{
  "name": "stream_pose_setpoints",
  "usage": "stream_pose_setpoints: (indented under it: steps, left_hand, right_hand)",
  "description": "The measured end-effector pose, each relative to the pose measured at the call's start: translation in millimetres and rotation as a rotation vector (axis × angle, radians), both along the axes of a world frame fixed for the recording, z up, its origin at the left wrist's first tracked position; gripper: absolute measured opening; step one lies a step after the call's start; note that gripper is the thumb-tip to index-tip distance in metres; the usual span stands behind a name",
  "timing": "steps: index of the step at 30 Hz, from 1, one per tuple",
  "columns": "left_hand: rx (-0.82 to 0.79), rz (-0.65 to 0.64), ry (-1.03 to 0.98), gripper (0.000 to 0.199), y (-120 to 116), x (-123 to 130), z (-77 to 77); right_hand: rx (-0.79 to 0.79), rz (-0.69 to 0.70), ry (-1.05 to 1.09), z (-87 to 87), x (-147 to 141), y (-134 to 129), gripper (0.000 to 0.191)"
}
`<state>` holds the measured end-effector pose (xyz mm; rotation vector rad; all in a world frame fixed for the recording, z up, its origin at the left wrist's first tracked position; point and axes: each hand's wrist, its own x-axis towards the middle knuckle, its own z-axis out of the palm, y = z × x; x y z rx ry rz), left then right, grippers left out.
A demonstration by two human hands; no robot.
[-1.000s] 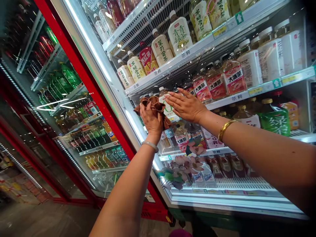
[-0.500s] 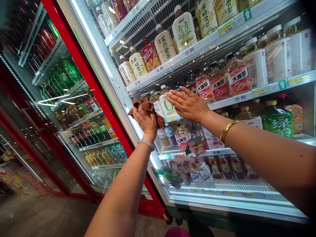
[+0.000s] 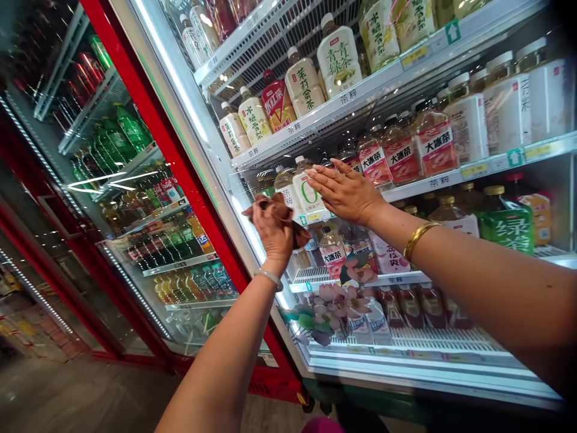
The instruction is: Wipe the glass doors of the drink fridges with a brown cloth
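The brown cloth [image 3: 300, 234] is near the middle of the view, bunched under the left hand [image 3: 274, 234], whose fingers grasp it. At about two o'clock from it, the right hand [image 3: 349, 192] holds nothing, its fingers straight and laid out flat, seemingly against the glass [image 3: 324, 138].

One corner of the cloth hangs loose at four o'clock, so a weak grip could let the folds slip out of the fingers. A sweep toward nine o'clock might catch the cloth on the pale door frame [image 3: 225, 222]. The right palm, if it presses the glass, could leave prints there; the pale bangle [image 3: 269, 278] or the gold bangle [image 3: 419, 237] could knock or scrape the surface.

Both palms face away, so actual contact with the glass cannot be confirmed. The left fingertips are blurred, and the cloth covers part of the shelf behind. The right hand partly hides the bottle with the green zero [image 3: 306, 191]. Both forearms run out of view, at seven and four o'clock.
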<state>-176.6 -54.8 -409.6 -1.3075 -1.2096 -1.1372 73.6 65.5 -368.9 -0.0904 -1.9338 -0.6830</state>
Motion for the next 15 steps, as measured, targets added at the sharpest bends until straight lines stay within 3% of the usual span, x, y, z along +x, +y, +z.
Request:
stream_pose_setpoints:
  steps: [3, 4, 7, 9, 11, 15]
  left_hand:
    - [-0.204, -0.065, 0.359, 0.043, -3.3, 2.2, -4.1]
    - [-0.208, -0.058, 0.375, 0.041, -5.6, -1.9, -1.5]
    - [0.025, 0.031, 0.036, 0.046, -7.7, -15.8, 5.4]
    - [0.172, 0.064, -0.168, 0.05, -2.1, -13.8, 0.9]
    - [0.199, 0.055, -0.211, 0.052, 7.5, 2.9, -11.8]
    - [0.115, -0.004, -0.131, 0.055, 23.2, 59.0, -42.8]
  right_hand:
    - [0.013, 0.005, 0.014, -0.5, -0.8, 0.7, 0.066]
    - [0.014, 0.006, 0.019, -0.7, -1.0, 1.0, 0.067]
    - [0.021, -0.002, 0.023, -1.1, -1.0, 1.5, 0.068]
    - [0.024, -0.018, 0.018, -0.4, -0.5, 1.3, 0.068]
    - [0.023, -0.038, 0.01, 1.1, 0.1, 0.0, 0.067]
    - [0.013, -0.091, 0.007, 0.9, 0.4, -5.2, 0.064]
